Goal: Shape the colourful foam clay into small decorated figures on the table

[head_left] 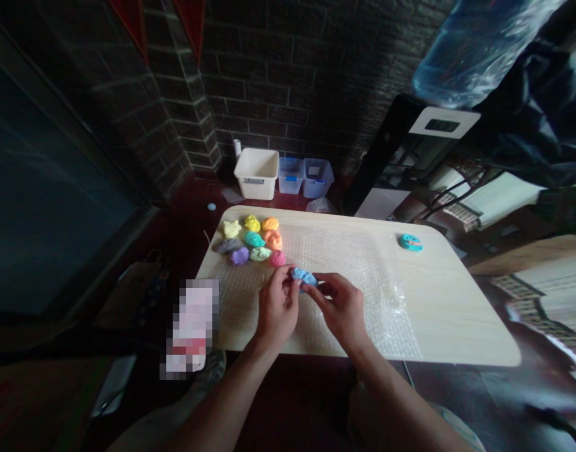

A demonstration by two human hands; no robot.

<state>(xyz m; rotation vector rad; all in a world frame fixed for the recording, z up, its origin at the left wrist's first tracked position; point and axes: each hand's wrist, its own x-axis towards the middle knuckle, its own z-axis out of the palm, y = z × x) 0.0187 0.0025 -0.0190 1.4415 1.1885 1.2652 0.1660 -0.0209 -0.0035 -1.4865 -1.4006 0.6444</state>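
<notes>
Left hand and right hand are pinching a blue lump between them, over bubble wrap on the bench. It is probably handling as light, soft and easily dented, suiting a gentle hold at its ends. Both hands are hiding its underside, leaving any contact below unclear; coloured lumps are lying far left, fine texture blurring.

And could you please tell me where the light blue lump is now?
In the head view, the light blue lump is just below centre, held between the left hand and right hand, right of the pink lump.
</notes>
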